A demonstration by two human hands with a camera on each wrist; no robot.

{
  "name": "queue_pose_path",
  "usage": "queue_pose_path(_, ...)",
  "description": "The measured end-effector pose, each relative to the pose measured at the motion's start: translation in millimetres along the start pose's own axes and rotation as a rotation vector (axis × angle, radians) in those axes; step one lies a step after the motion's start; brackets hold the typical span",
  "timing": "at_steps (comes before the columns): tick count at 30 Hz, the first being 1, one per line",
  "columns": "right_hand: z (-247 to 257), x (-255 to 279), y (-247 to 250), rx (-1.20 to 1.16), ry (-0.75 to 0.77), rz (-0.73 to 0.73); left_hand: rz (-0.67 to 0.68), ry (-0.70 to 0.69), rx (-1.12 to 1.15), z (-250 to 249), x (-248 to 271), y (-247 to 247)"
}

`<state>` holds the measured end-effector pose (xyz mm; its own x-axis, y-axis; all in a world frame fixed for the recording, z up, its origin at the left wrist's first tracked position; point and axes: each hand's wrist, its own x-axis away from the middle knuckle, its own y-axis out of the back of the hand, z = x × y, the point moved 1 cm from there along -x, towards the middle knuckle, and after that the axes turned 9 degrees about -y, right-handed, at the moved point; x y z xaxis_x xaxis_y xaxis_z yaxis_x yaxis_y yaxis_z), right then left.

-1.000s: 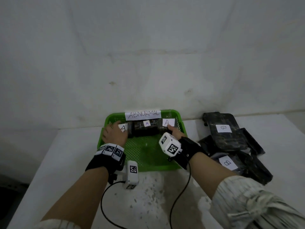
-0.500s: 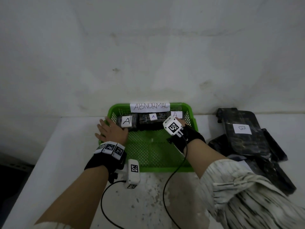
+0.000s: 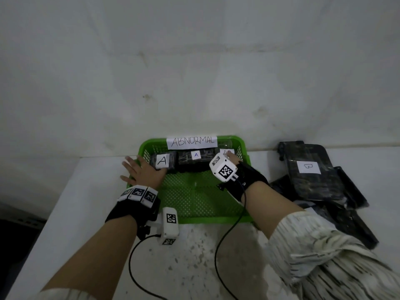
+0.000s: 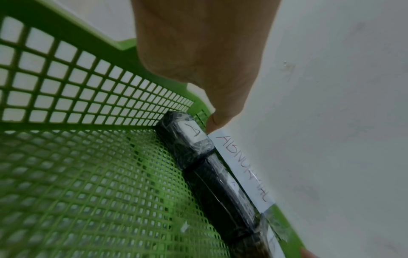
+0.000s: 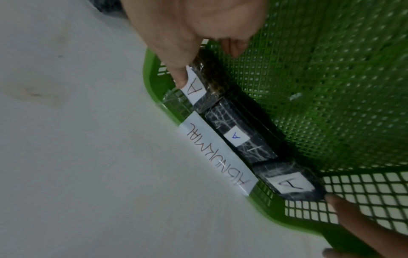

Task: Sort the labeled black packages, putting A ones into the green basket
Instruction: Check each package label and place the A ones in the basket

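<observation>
Where fingers end, right hand [image 3: 232, 158] on A package [image 5: 205, 83].

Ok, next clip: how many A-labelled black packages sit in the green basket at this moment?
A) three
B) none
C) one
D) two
A: three A-labelled packages line the far wall of the green basket under the ABNORMAL sign: the left package, the middle package and the right package, on whose label the right hand rests a finger.
</observation>
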<state>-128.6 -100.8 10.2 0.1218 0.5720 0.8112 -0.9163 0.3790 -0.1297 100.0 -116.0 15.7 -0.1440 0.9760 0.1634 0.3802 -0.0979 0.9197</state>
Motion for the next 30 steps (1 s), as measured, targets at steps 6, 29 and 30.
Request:
queue_pose_path(6,6.9,45.6,32.8,0.058,0.023,-0.076,0.006,-0.167,0.031,-51.8,27.5,0.0)
queue_pose_path(29,99.8,3.9,183.4,1.194,0.133,-0.692,0.247,-0.349,0.054,-222.1,70.1,-103.5)
queue_pose_path(30,98.1,-1.7,183.8,1.217,0.127,-0.682,0.267,-0.341,0.066,-221.9,69.4,-104.3)
